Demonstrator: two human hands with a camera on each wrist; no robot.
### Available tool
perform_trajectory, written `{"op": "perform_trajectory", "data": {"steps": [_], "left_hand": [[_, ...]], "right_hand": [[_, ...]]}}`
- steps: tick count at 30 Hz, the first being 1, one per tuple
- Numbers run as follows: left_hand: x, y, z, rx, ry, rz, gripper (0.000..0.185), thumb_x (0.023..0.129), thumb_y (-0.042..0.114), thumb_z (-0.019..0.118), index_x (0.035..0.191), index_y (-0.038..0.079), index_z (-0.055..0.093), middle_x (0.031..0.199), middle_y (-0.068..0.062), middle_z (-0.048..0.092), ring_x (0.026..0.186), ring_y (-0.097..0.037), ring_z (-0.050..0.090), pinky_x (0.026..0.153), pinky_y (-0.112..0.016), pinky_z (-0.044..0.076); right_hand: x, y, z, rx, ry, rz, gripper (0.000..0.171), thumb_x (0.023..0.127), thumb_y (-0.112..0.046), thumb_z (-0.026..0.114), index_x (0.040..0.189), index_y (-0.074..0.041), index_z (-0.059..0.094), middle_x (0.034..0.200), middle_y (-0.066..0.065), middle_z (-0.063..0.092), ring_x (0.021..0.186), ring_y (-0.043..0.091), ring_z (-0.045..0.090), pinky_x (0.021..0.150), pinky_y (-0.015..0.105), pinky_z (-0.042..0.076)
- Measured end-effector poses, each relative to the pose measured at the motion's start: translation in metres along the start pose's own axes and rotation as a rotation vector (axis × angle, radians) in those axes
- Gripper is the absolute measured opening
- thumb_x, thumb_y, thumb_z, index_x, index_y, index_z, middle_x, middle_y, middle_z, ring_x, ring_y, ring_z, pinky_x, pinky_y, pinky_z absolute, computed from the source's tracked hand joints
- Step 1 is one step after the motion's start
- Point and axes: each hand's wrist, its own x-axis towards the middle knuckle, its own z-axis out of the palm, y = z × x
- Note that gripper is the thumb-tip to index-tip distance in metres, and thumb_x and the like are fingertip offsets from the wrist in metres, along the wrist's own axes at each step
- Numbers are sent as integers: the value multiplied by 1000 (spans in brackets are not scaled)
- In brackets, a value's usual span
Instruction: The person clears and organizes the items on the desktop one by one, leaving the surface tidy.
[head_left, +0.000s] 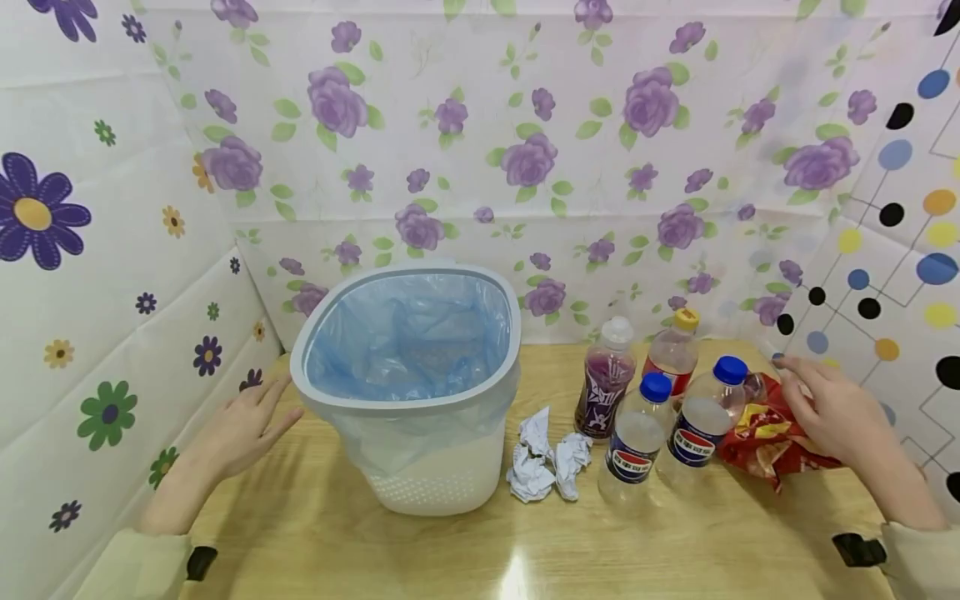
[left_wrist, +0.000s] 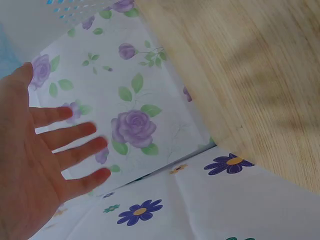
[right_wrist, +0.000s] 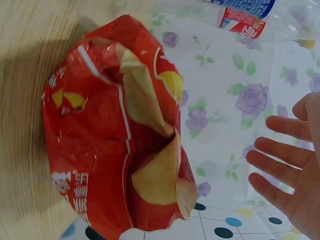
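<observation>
My left hand [head_left: 236,433] hovers left of a pale bin [head_left: 435,475] lined with a blue plastic bag [head_left: 405,333]; its fingers are spread and hold nothing. In the left wrist view the same hand [left_wrist: 55,155] shows its palm and straight fingers. Above a crumpled red chip bag [head_left: 772,433] is my right hand [head_left: 840,408], its fingers extended and nothing in them. From the right wrist view, a gap separates the right hand [right_wrist: 290,165] from the chip bag [right_wrist: 100,145].
Left of the chip bag stand two blue-capped bottles [head_left: 633,454], a yellow-capped bottle [head_left: 672,354] and a purple drink bottle [head_left: 603,383]. Crumpled white paper [head_left: 532,475] lies between the bin and bottles. Patterned cloth walls [head_left: 465,167] surround the wooden table [head_left: 450,554].
</observation>
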Motion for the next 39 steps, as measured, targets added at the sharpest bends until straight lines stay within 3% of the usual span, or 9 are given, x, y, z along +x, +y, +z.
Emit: {"op": "perform_trajectory", "data": {"steps": [4,9,11,13,16,26,30,34,39], "left_hand": [[1,-1,-3,-101,38,29,55,105,36,39,142,-4,41,131,-37,51,114,-56,52,94,-67,44],[0,-2,-6,-203,63,66,43,104,29,44,130,-4,55,116,-28,65,98,-43,65,81,-58,54],[0,-2,-8,-223,63,71,41,104,27,45,128,-4,57,112,-26,67,96,-42,66,78,-57,55],[1,-1,-10,-236,67,72,40,104,26,44,128,-3,58,113,-25,67,97,-42,66,79,-58,55],[0,0,-13,-267,71,70,40,105,25,43,129,-3,57,115,-26,66,102,-45,64,84,-61,53],[-2,6,-20,-353,168,60,34,104,22,45,129,3,58,119,-23,65,101,-42,65,84,-57,55],[-1,10,-21,-408,255,71,30,103,17,47,126,4,60,113,-18,69,96,-17,68,78,-33,59],[-1,13,-22,-537,333,62,32,103,14,45,130,2,57,105,6,70,89,8,62,74,-9,51],[0,17,-26,-689,423,53,32,103,11,44,130,-3,54,97,30,64,80,8,64,72,-7,52]], "right_hand": [[2,-6,-6,30,86,43,32,99,-15,46,125,-1,56,109,33,62,87,53,59,62,64,49],[2,-17,-11,31,295,23,31,91,-6,51,119,3,60,97,27,68,65,41,63,47,16,46],[3,-21,-12,28,376,4,29,89,-4,51,115,4,61,94,25,69,58,10,62,46,2,33],[5,-26,-14,37,423,-2,29,89,-4,50,113,6,62,94,25,70,62,-18,49,51,-4,31],[7,-31,-17,59,440,12,29,90,-4,49,114,6,62,95,26,69,78,-37,23,56,-8,28],[11,-51,-25,133,570,-10,32,94,-8,44,114,8,62,96,27,69,87,-34,33,66,-9,28],[11,-63,-28,176,625,-52,31,92,-7,46,113,9,63,94,28,68,86,-34,38,69,-10,30],[12,-73,-28,207,660,-105,31,91,-8,47,111,10,63,90,28,68,87,-33,42,73,-10,32],[12,-85,-28,227,694,-175,32,91,-13,48,104,10,67,79,26,67,88,-31,42,76,-9,33]]}}
